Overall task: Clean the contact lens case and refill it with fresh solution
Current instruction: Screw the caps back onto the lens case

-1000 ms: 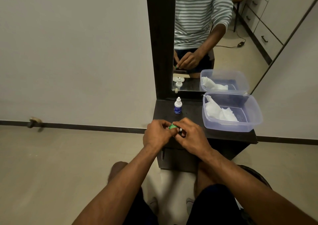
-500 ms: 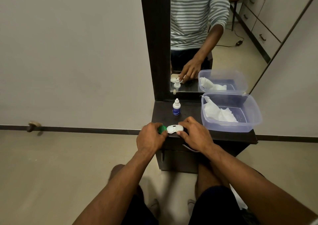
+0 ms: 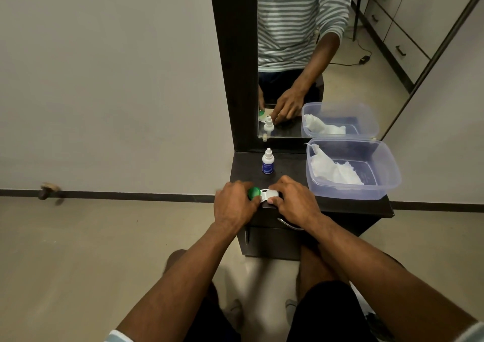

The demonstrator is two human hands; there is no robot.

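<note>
A white contact lens case (image 3: 267, 194) lies at the front edge of the dark dresser top (image 3: 290, 169). My right hand (image 3: 293, 200) pins its right half down with fingers and thumb. My left hand (image 3: 234, 203) grips the green cap (image 3: 253, 193) at the case's left well. A small white solution bottle (image 3: 268, 161) with a blue label stands upright farther back, near the mirror.
A clear plastic tub (image 3: 353, 169) with crumpled white tissue (image 3: 332, 170) sits on the right of the dresser top. A mirror (image 3: 301, 53) in a dark frame rises behind. A metal drawer handle (image 3: 288, 225) sticks out below my right hand. My knees are under the dresser front.
Both hands have lowered the case from in front of me onto the dresser's front edge. The green cap now sits at the left of the case in my left fingers.
</note>
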